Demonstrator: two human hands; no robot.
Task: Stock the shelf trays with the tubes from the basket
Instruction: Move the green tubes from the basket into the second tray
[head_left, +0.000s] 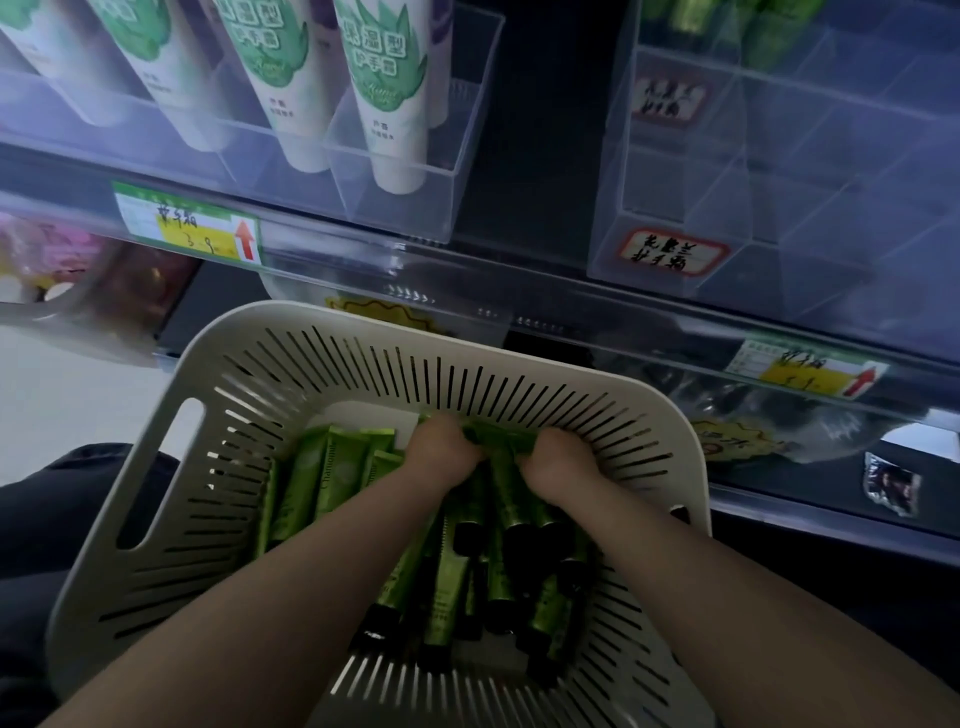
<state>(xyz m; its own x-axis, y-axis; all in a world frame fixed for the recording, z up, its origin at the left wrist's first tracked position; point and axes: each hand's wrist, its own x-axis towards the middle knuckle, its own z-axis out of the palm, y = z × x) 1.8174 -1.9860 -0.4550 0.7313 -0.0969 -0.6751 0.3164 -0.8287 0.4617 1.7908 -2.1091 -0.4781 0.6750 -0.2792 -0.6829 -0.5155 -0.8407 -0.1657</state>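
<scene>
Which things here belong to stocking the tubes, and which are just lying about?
Belong to the job: green tubes; white slotted basket; left hand and right hand, both gripping tubes; clear shelf tray on the right, probably the target.

Lying about: white hand-cream tubes in the left tray; price tag; pink packets; foil sachet.

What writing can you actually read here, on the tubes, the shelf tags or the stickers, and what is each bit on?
"护手霜": white-and-green plastic tubes in the left clear tray.
"Chamomi", cut off: one of the green plastic tubes in the white slotted basket.
"3.9", handwritten, faint: left green-and-yellow price tag.
Red-bordered handwritten stickers, right price tag: too blurred.
</scene>
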